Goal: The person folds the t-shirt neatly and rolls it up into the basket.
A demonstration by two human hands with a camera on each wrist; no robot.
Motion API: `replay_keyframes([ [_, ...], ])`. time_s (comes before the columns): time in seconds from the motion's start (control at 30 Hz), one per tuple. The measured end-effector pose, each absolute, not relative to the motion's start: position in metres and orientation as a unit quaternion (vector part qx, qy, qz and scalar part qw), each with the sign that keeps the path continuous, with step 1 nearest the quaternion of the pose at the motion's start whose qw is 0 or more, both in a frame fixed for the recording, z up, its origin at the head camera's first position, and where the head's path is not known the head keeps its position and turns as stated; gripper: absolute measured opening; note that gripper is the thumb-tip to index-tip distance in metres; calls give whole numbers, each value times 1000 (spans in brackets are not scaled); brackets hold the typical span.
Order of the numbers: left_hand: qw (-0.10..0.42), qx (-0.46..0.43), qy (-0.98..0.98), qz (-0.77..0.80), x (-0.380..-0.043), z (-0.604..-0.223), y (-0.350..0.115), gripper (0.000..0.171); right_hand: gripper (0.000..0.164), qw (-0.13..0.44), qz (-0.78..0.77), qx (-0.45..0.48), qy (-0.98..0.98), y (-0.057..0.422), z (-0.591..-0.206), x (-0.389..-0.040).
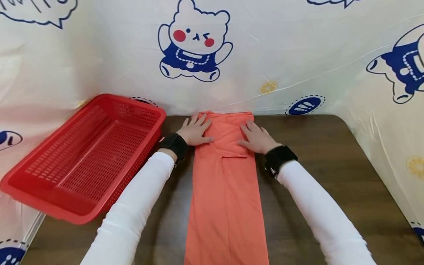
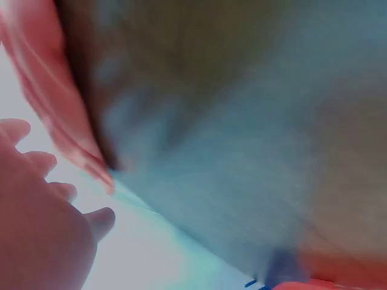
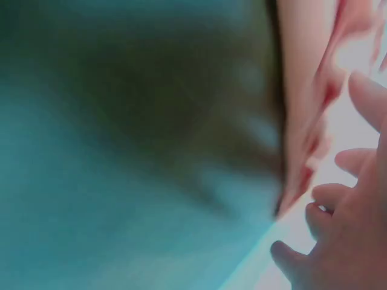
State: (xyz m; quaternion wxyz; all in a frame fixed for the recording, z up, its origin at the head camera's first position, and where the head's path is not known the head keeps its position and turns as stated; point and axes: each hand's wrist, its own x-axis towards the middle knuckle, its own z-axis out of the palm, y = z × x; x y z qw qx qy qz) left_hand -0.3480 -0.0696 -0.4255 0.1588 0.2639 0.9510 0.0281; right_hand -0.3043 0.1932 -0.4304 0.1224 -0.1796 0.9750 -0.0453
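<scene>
A long strip of folded coral-orange fabric (image 1: 225, 206) lies lengthwise along the table in the head view, its far end near the back edge. A shorter layer of the same cloth is folded over on top at that far end. My left hand (image 1: 196, 131), fingers spread, rests at the cloth's left edge. My right hand (image 1: 256, 138) lies across the right edge with its fingers extended toward the middle. In the left wrist view the fabric (image 2: 45, 78) shows beside the spread fingers; the right wrist view has the fabric's layered edge (image 3: 305, 121) near the fingertips.
A red perforated plastic basket (image 1: 155, 123) stands left of the cloth, close to my left forearm. The brown wooden table (image 1: 324, 176) reaches out to the right. Behind it hangs a white sheet (image 1: 265, 44) printed with cartoon bears.
</scene>
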Motion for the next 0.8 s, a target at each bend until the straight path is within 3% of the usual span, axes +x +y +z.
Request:
replay_keyframes([
  [0.17, 159, 322, 933, 22, -292, -421, -77, 80, 71, 95, -19, -237, 967, 180, -430, -235],
  [0.4, 208, 399, 892, -44, -166, -428, -94, 93, 66, 66, 10, -293, 954, 177, -440, -129],
  [0.63, 147, 468, 869, -65, -67, -429, -121, 105, 69, 68, -3, -320, 945, 186, -440, -31],
  [0.8, 82, 518, 850, -57, -11, -430, -135, 102, 72, -15, -16, -368, 929, 185, -432, 25],
])
